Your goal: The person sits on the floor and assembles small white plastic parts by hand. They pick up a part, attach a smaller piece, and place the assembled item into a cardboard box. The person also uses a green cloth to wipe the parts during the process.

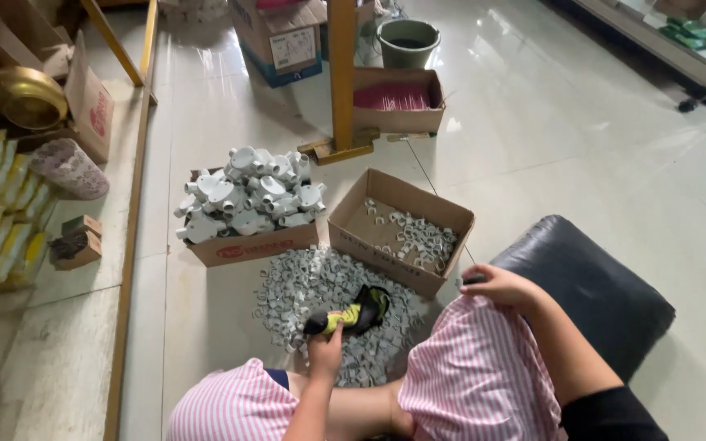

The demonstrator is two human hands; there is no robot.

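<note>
Left hand [326, 347] grips a soft black-and-yellow glove [353, 313] over the heap of small grey plastic clips [304, 286] on the glossy floor; right hand [500, 286] lies curled, empty, on striped fabric.

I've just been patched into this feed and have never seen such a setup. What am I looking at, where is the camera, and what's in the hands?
There is one picture, taken by a camera worn on a person's head, looking down at their own lap and two bare hands. The person sits low over a tiled floor. The left hand grips a black and yellow glove above a heap of small grey rings spread on the floor. The right hand rests by the knee beside a black cushion; whether it holds anything I cannot tell. Behind the heap stand two cardboard boxes: one piled with white pipe fittings, the other holding a few more rings.
</note>
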